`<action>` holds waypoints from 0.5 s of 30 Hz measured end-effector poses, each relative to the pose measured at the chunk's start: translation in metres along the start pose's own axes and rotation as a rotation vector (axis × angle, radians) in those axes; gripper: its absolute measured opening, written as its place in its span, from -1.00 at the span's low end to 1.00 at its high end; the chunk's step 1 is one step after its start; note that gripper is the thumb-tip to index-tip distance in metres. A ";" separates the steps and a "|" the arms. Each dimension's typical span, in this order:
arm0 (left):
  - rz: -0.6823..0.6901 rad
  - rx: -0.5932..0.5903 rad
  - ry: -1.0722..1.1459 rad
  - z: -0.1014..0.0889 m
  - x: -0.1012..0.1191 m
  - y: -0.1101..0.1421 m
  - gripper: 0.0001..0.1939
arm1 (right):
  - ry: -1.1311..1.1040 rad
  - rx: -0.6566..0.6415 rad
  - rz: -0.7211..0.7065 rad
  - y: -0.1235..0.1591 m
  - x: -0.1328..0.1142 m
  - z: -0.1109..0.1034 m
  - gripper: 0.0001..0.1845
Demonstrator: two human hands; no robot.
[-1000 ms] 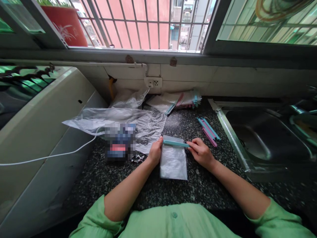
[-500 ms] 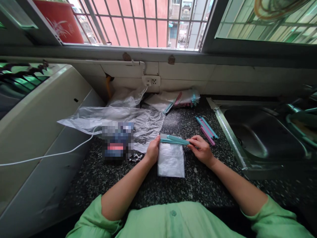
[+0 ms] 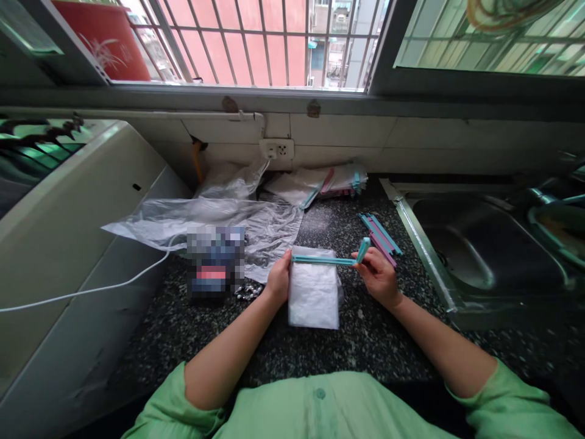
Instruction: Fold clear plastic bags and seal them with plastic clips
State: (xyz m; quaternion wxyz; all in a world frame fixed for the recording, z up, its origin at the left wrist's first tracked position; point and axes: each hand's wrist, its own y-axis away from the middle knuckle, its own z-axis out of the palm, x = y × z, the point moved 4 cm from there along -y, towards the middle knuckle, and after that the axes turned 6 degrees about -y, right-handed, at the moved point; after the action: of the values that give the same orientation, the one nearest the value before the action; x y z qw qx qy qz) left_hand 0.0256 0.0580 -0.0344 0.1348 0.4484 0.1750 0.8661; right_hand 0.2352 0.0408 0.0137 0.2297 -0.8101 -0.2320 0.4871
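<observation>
Teal clip [image 3: 320, 260], left of sink [image 3: 425, 256], folded open across bag [image 3: 314, 299]. Left hand [image 3: 278, 278] clamped on bag's edge, right hand [image 3: 379, 278] pinching clip's hinge end. Probably unfastening; next calls for easing it free.

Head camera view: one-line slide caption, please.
Left hand holds the edge of a plastic bag; right hand holds an open teal clip across its top.

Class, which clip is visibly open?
The teal clip in the right hand, its two arms spread apart; the clips piled beside the sink look straight.
</observation>
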 end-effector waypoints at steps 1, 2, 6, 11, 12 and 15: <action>-0.007 0.007 0.010 0.001 0.000 0.000 -0.68 | -0.015 0.010 0.011 0.001 0.001 0.000 -0.83; -0.015 0.014 0.020 0.001 0.001 0.001 -0.69 | -0.036 0.024 0.025 0.002 0.002 -0.001 -0.84; -0.061 0.044 0.051 0.003 0.002 0.003 -0.73 | -0.197 0.074 0.126 0.005 0.007 -0.001 -0.84; -0.046 0.106 0.058 0.000 0.005 0.003 -0.78 | -0.386 0.109 0.252 0.004 0.005 0.001 -0.85; -0.043 0.117 0.058 0.000 0.005 0.003 -0.78 | -0.408 0.111 0.279 0.004 0.004 0.001 -0.85; -0.073 0.101 0.056 0.002 0.006 0.005 -0.76 | -0.466 0.115 0.371 0.002 0.003 0.003 -0.82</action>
State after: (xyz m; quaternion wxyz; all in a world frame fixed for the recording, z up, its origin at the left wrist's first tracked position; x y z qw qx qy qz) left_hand 0.0237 0.0562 -0.0274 0.1385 0.4235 0.2381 0.8630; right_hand 0.2345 0.0408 0.0094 0.1231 -0.6908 -0.0986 0.7056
